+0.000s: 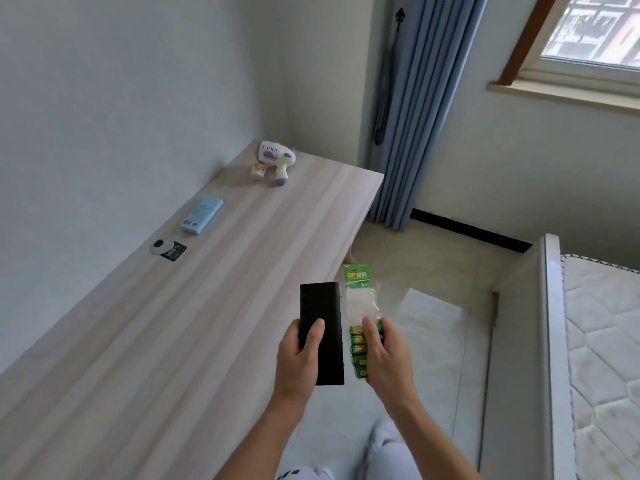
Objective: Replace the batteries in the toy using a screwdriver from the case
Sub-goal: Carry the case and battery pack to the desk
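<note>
The black case (323, 317) is gripped in the left hand (298, 362), its long axis pointing away from the person. The battery pack (360, 306) is held in the curled right hand (384, 358). The toy (275, 161) lies well ahead and leftward of both hands on the table (173, 323), nearer the left.

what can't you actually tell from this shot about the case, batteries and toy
Head view only.
The black case: its contents, any screwdriver included, are hidden by its own shell; the left hand covers its lower left part.
The battery pack: the right hand covers part of it, so the count is unsure.
The toy: far off and small; no battery cover or screw shows.
The blue box: print too small to read.
</note>
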